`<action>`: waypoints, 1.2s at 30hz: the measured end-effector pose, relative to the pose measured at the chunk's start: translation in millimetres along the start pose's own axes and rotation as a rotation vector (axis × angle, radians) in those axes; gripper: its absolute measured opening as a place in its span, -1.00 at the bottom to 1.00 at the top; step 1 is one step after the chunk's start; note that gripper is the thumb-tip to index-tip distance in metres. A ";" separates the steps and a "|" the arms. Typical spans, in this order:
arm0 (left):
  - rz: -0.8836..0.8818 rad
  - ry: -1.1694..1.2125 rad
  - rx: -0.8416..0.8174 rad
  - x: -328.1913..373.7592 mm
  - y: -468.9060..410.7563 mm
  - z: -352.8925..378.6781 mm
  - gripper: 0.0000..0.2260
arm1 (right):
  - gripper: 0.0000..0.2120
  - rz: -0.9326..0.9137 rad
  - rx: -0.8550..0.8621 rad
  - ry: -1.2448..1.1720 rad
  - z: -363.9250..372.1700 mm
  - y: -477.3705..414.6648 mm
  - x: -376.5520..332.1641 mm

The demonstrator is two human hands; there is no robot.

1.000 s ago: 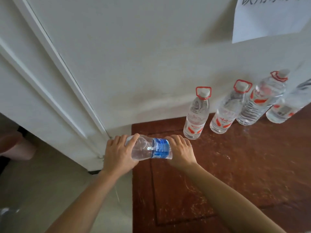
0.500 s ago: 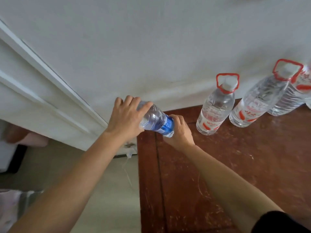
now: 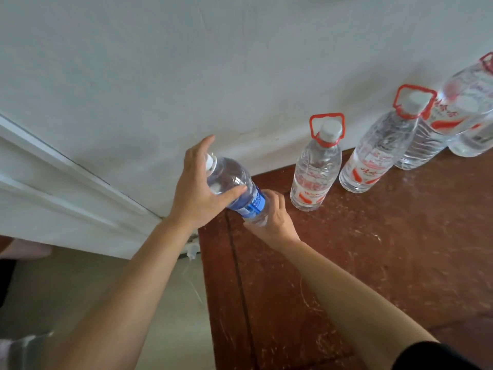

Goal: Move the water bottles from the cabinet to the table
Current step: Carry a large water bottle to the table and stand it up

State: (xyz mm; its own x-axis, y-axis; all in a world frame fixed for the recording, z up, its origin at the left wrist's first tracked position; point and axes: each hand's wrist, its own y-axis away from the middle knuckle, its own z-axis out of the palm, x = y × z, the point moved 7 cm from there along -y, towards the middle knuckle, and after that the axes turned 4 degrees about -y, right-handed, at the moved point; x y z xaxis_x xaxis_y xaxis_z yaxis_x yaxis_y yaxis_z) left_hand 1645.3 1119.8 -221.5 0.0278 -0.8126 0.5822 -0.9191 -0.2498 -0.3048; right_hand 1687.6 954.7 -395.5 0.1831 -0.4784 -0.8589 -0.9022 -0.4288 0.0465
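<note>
Head view looks down on the left rear corner of a scratched reddish-brown worktop (image 3: 373, 263) that meets a white wall (image 3: 240, 62). Near the centre of the frame both hands are clamped on a small bottle (image 3: 234, 186), clear with a blue label. It is tilted, with its white cap toward the upper left and its base toward the lower right, over the worktop's corner. The left hand (image 3: 197, 188) holds the upper part, thumb laid across the shoulder; most of its fingers are hidden behind the neck and one is raised past the cap. The right hand (image 3: 273, 217) grips the lower end with curled fingers. Whether the base touches the worktop cannot be told, since that hand covers it. To the right, upright along the wall, stand the first large bottle (image 3: 316, 169) and the second large bottle (image 3: 373, 153), each with a red carry handle at the neck. Further right, the third large bottle (image 3: 453, 110) and the fourth large bottle (image 3: 477, 140) are cut by the frame edge. White door moulding (image 3: 66, 188) crosses the left side above a pale floor (image 3: 160, 303).
</note>
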 end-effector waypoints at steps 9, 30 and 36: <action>0.407 -0.255 -0.060 70.6 4.3 55.2 -0.12 | -0.06 0.101 -0.008 0.019 -14.2 12.5 28.6; 0.246 -0.534 0.020 112.7 59.3 22.6 -0.19 | -0.27 -0.073 -0.254 0.523 -97.1 60.8 9.9; -0.189 -0.762 0.008 70.5 179.3 0.0 -0.35 | -0.36 -0.252 -0.382 0.573 -64.9 101.0 3.0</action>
State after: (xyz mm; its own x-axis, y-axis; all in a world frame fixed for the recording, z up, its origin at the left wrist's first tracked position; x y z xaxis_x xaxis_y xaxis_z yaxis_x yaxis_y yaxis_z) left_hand 1482.4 1017.8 -235.1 0.4485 -0.8923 -0.0516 -0.8688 -0.4217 -0.2595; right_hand 1622.4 860.3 -360.2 0.6373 -0.6108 -0.4698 -0.6258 -0.7660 0.1470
